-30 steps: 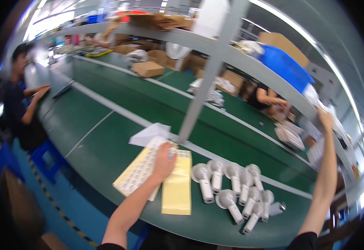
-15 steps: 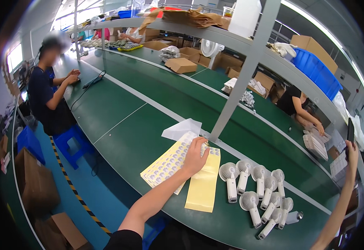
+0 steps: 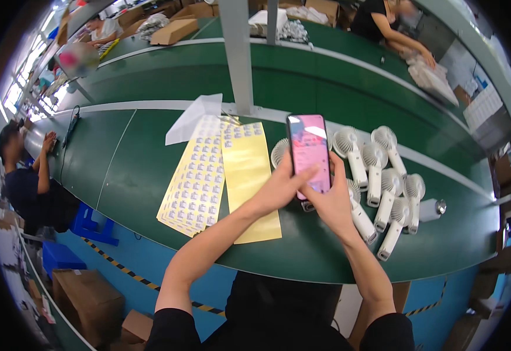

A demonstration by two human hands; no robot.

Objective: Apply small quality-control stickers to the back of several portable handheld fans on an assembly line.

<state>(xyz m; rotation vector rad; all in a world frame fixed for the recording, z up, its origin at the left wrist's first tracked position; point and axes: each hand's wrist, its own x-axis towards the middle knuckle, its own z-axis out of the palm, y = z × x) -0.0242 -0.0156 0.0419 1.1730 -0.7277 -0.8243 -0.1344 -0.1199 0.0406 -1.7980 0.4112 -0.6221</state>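
A smartphone (image 3: 309,137) with a lit pink screen is held upright over the table between my two hands. My left hand (image 3: 283,184) closes on its lower left side, with the thumb lying over the screen. My right hand (image 3: 333,202) grips the lower right side, its thumb near the bottom edge. Under and right of the phone lie several white handheld fans (image 3: 374,169), some partly hidden. Left of my hands are fanned sheets of printed stickers (image 3: 194,181) and a mostly bare yellow backing sheet (image 3: 247,187). A translucent white sheet (image 3: 194,121) pokes out behind them.
A grey metal post (image 3: 237,58) rises behind the sheets. A small whitish cylinder (image 3: 432,209) lies right of the fans. One person (image 3: 24,187) sits at the far left; another (image 3: 384,26) handles white bags (image 3: 431,79) across the green table (image 3: 121,158). Cardboard boxes (image 3: 88,301) stand on the floor.
My left hand has left the sticker sheets and taken hold of the phone. My right hand has brought the phone from the far right to above the fans. The view has turned.
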